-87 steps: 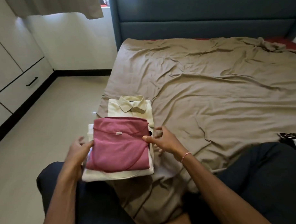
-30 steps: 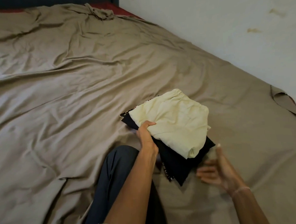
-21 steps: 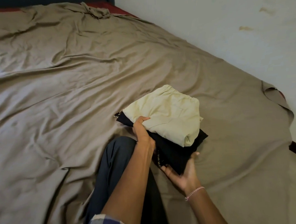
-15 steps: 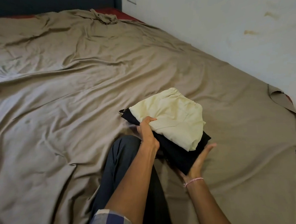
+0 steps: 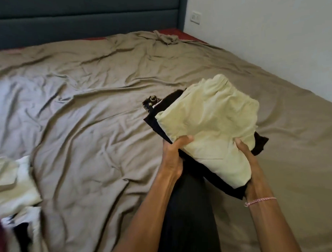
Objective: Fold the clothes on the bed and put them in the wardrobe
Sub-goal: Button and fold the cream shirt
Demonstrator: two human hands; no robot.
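Pale yellow cloth [image 5: 208, 128], folded, stacked on a black cloth [image 5: 216, 178], both held over the brown sheet [image 5: 95, 109].
Left hand [image 5: 173, 154] and right hand [image 5: 251, 172] each grip a near edge of the pile, thumbs on top, fingers tucked under. More clothes [image 5: 14, 184] sit blurry at far left.

Soft daylight is coming in from the left and putting a pale blue shine on the brown wrinkled bed sheet [image 5: 15, 97]. Small soft shadows are lying in its folds. The white painted wall [image 5: 271, 37] is looking bright and the dark blue padded headboard [image 5: 82, 17] is looking dim. The pile of pale clothes [image 5: 13, 187] at the lower left edge is smearing into blur. The pale yellow folded cloth [image 5: 208, 128] is showing up sharp. The black trouser leg [image 5: 187, 219] is looking too dark to show folds.
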